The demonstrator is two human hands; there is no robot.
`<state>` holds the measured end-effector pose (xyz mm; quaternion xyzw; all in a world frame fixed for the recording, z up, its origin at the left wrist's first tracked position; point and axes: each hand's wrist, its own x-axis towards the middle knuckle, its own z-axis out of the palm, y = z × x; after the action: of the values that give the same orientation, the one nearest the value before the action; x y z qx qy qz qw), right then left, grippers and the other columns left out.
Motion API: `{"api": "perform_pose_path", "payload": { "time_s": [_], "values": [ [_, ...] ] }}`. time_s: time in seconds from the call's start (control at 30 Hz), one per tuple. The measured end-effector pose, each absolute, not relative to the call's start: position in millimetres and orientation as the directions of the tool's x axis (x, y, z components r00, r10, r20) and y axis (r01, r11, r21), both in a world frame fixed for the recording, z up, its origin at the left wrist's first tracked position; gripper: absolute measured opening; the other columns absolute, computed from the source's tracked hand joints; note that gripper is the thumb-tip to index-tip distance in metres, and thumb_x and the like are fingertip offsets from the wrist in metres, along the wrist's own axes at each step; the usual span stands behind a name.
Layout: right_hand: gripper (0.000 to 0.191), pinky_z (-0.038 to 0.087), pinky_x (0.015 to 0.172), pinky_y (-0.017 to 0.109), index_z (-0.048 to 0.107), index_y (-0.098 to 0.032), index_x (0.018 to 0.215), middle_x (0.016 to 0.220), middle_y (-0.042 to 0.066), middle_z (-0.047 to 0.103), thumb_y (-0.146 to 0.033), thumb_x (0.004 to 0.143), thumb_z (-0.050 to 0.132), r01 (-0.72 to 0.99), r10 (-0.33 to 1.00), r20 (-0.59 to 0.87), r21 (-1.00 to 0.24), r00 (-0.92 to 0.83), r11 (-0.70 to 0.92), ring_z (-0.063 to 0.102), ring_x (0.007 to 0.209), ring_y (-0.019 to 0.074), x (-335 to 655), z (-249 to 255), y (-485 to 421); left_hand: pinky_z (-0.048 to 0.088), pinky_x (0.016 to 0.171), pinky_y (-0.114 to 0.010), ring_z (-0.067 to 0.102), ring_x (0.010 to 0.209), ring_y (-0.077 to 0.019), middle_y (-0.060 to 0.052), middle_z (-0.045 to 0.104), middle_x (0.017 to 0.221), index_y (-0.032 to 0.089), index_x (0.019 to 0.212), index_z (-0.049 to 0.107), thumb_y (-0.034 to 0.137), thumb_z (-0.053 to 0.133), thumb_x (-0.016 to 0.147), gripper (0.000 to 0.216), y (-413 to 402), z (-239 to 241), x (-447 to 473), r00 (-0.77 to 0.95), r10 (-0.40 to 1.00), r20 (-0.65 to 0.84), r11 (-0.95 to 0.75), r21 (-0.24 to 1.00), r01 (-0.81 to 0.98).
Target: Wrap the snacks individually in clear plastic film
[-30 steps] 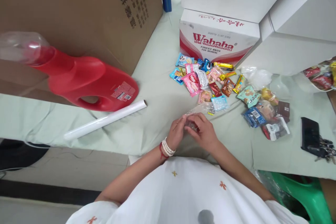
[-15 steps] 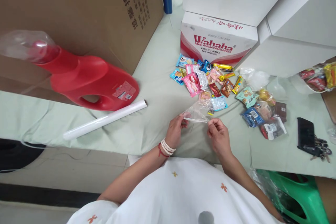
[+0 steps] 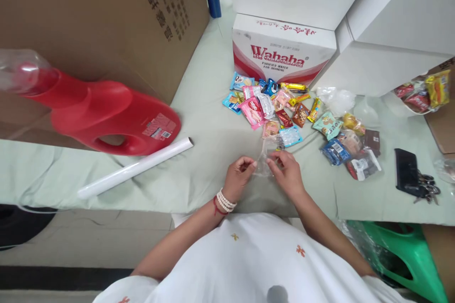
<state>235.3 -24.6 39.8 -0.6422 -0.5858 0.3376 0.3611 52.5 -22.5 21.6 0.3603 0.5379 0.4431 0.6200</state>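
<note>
Between my two hands is a clear plastic bag (image 3: 263, 166), thin and see-through, so its outline is hard to follow. My left hand (image 3: 239, 176), with a white beaded bracelet at the wrist, pinches its left side. On the other side, the fingertips of my right hand (image 3: 286, 172) are closed on the bag too. Just beyond the bag lie a light blue packet (image 3: 290, 136) and a heap of wrapped snacks, among them a pink packet (image 3: 252, 111). Further right are a mint green packet (image 3: 327, 125) and a dark blue packet (image 3: 335, 152).
A red jug (image 3: 117, 118) leans by a large brown carton (image 3: 106, 23) at left, with a white roll (image 3: 135, 169) before it. Behind the snacks stands a Wahaba-style water box (image 3: 280, 52). A black phone (image 3: 406, 169) with keys (image 3: 429, 188) and a snack-filled tub (image 3: 400, 106) are right.
My hands have drawn closer together. The bag, earlier stretched flat between them, is now gathered and hangs upright between my fingers. The whole view has shifted slightly.
</note>
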Motion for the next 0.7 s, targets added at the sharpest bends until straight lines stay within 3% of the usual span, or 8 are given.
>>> {"api": "perform_pose_path", "payload": {
  "time_s": [0.17, 0.23, 0.33, 0.47, 0.53, 0.7],
  "values": [
    [0.029, 0.038, 0.062, 0.027, 0.065, -0.02, 0.086, 0.07, -0.002, 0.057, -0.048, 0.086, 0.063, 0.16, 0.948, -0.182, -0.96, 0.261, -0.228, 0.047, 0.063, 0.0142, 232.8, 24.0, -9.3, 0.042, 0.061, -0.023, 0.053, 0.065, -0.0106, 0.003, 0.062, 0.072, 0.019, 0.079, 0.065, 0.049, 0.08, 0.076, 0.033, -20.4, 15.3, 43.4, -0.107, 0.912, -0.397, 0.349, 0.886, -0.306],
    [0.03, 0.036, 0.059, 0.027, 0.065, -0.019, 0.087, 0.069, -0.003, 0.054, -0.049, 0.084, 0.064, 0.114, 0.927, -0.23, -0.955, 0.295, -0.273, 0.044, 0.06, 0.0132, 239.6, 17.8, -14.8, 0.043, 0.062, -0.023, 0.055, 0.066, -0.0109, 0.001, 0.065, 0.076, 0.019, 0.081, 0.065, 0.05, 0.079, 0.076, 0.034, -19.1, 14.1, 39.8, -0.121, 0.904, -0.41, 0.354, 0.877, -0.326],
    [0.029, 0.039, 0.061, 0.029, 0.065, -0.019, 0.089, 0.073, -0.001, 0.057, -0.047, 0.084, 0.063, 0.276, 0.933, -0.21, -0.915, 0.292, -0.293, 0.046, 0.062, 0.0145, 249.7, 17.7, -28.6, 0.045, 0.063, -0.024, 0.057, 0.069, -0.0121, -0.002, 0.071, 0.082, 0.019, 0.081, 0.068, 0.052, 0.078, 0.077, 0.035, -17.7, 14.7, 38.3, -0.112, 0.898, -0.426, 0.367, 0.864, -0.344],
    [0.018, 0.044, 0.07, 0.033, 0.065, -0.021, 0.094, 0.091, 0.005, 0.061, -0.038, 0.091, 0.062, 0.602, 0.934, 0.15, -0.794, 0.324, -0.082, 0.051, 0.069, 0.017, 249.4, 41.0, -44.9, 0.046, 0.067, -0.026, 0.058, 0.07, -0.0131, -0.004, 0.075, 0.086, 0.018, 0.083, 0.073, 0.052, 0.075, 0.081, 0.033, -17.2, 17.0, 41.0, -0.075, 0.915, -0.395, 0.357, 0.885, -0.299],
    [0.016, 0.044, 0.069, 0.033, 0.066, -0.023, 0.094, 0.088, 0.005, 0.061, -0.036, 0.097, 0.058, 0.622, 0.951, 0.214, -0.782, 0.224, 0.029, 0.052, 0.07, 0.018, 240.9, 56.0, -47.2, 0.048, 0.072, -0.028, 0.06, 0.071, -0.0141, -0.003, 0.075, 0.084, 0.019, 0.083, 0.076, 0.051, 0.074, 0.083, 0.032, -17.9, 17.9, 43.0, -0.067, 0.931, -0.36, 0.332, 0.907, -0.26],
    [0.021, 0.046, 0.069, 0.033, 0.07, -0.025, 0.093, 0.083, 0.004, 0.065, -0.044, 0.097, 0.062, 0.551, 0.992, 0.121, -0.827, -0.022, 0.113, 0.056, 0.071, 0.0191, 209.6, 65.6, -33.9, 0.05, 0.078, -0.03, 0.063, 0.074, -0.0165, -0.002, 0.075, 0.078, 0.019, 0.084, 0.078, 0.049, 0.075, 0.083, 0.03, -22.1, 21.2, 47.3, -0.059, 0.95, -0.306, 0.289, 0.936, -0.199]
  ]
}}
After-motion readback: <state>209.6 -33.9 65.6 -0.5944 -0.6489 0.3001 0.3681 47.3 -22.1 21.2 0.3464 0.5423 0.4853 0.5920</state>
